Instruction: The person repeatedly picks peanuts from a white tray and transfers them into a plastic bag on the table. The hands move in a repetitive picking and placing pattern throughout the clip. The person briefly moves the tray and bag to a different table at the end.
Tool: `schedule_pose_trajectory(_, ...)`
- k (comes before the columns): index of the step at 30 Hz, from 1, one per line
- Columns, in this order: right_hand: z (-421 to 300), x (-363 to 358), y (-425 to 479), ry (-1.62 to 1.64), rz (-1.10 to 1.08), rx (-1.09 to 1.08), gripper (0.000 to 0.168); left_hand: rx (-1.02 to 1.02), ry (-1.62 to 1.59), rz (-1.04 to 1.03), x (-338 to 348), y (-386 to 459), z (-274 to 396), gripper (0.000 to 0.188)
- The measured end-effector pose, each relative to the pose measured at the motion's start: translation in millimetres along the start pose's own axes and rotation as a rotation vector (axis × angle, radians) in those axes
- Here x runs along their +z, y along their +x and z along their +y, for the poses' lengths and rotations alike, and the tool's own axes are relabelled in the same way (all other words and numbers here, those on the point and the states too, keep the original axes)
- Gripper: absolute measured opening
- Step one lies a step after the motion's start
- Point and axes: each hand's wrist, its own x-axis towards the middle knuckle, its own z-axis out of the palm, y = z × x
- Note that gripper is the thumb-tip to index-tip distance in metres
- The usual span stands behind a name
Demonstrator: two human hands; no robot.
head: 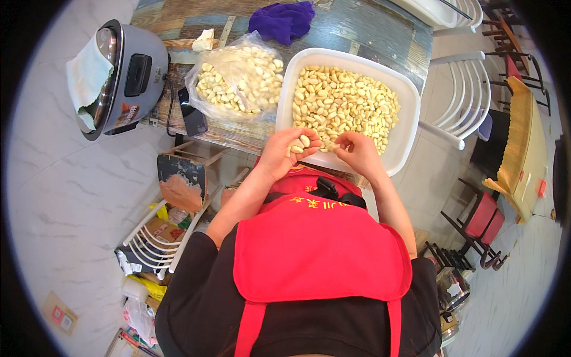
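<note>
My left hand (290,149) is cupped palm up over the near-left rim of a white plastic tub (412,120). Several peeled garlic cloves (298,147) rest in its curled fingers. Close by on the right, my right hand (360,154) pinches a pale garlic piece (329,145) between thumb and fingertips; whether it is a clove or a bit of skin is hard to tell. Beneath both hands, a broad layer of peeled cloves (348,98) covers most of the tub's floor. Left of the tub, a clear plastic bag (241,82) bulges with more cloves.
A purple cloth (282,21) and a crumpled white scrap (204,40) lie on the wood-patterned table (374,31). A phone (192,114) sits by its left edge, near a grey rice cooker (142,76) topped with a cloth (89,73). White-framed chairs (464,93) flank the table.
</note>
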Motion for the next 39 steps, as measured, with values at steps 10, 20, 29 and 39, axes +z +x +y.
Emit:
schedule_pose_trajectory(10,-31.7,2.0,36.2,0.091,0.18,-0.172,0.027,-0.081,-0.077,-0.045,-5.0,-5.9,-2.2,0.028)
schedule_pose_trajectory(20,-16.7,43.2,65.5,-0.586,0.053,-0.61,0.019,0.012,-0.094,-0.012,-22.7,-7.2,1.8,0.031)
schedule_pose_trajectory(29,26.2,-25.9,24.0,-0.593,0.09,-0.413,0.015,0.002,-0.085,0.004,-25.0,-6.1,0.0,0.032)
schedule_pose_trajectory(39,-21.3,47.5,84.5,-0.165,0.119,-0.433,0.035,-0.013,-0.105,0.024,-21.9,-6.7,2.2,0.033)
